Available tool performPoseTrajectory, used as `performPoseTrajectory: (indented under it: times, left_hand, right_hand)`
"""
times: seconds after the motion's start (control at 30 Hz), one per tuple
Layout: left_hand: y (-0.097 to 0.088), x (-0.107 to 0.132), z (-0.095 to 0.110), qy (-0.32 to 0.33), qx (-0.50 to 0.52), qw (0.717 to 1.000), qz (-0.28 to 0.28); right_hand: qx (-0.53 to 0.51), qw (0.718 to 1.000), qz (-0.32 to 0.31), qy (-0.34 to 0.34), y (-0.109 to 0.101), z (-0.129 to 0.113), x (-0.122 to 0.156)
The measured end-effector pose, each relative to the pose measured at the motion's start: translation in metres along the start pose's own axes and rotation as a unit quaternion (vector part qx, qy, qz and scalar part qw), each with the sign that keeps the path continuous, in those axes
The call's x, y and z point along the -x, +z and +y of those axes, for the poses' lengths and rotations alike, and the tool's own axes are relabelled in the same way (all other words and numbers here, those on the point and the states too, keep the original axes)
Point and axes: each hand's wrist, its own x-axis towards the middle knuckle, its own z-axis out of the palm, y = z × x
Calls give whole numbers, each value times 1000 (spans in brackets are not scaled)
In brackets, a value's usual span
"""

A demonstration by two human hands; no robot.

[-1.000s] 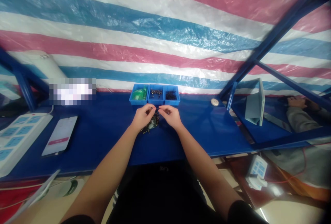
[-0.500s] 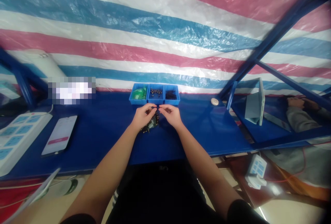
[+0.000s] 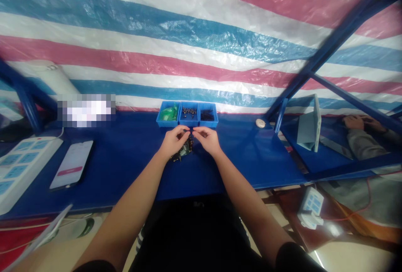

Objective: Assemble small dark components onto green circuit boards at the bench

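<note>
My left hand (image 3: 173, 140) and my right hand (image 3: 207, 139) face each other over the blue table, thumb and fingers pinched together on each. Whatever small piece lies between the fingertips is too small to name. Just below them, a pile of small dark and brass-coloured parts (image 3: 184, 152) rests on the table, partly covered by my left hand. Beyond my hands stand three joined blue bins: the left bin (image 3: 159, 120) holds a green plastic bag (image 3: 169, 114), the middle one small metal parts (image 3: 189, 111), the right one thin black pieces (image 3: 207, 115).
On the left lie a phone (image 3: 71, 165) and a white power strip (image 3: 23, 167). A round whitish object (image 3: 260, 123) sits at the back right, near a blue metal frame post (image 3: 280, 116). Past the frame are a tablet in a stand (image 3: 309, 125) and another person's hands (image 3: 354, 122).
My hands keep almost the same pose and place. At the far right, the other person's hands have shifted slightly to the left.
</note>
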Motion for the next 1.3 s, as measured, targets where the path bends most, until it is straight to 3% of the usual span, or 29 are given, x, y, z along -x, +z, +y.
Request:
performPoseTrajectory:
  times: [1.03, 1.3]
  left_hand:
    - [-4, 1, 5, 22, -65, 998, -14]
    - [-1, 0, 2, 7, -38, 999, 14]
  right_hand:
    - [9, 1000, -1, 4, 2, -3, 2]
    - [-7, 1000, 12, 7, 0, 2, 0]
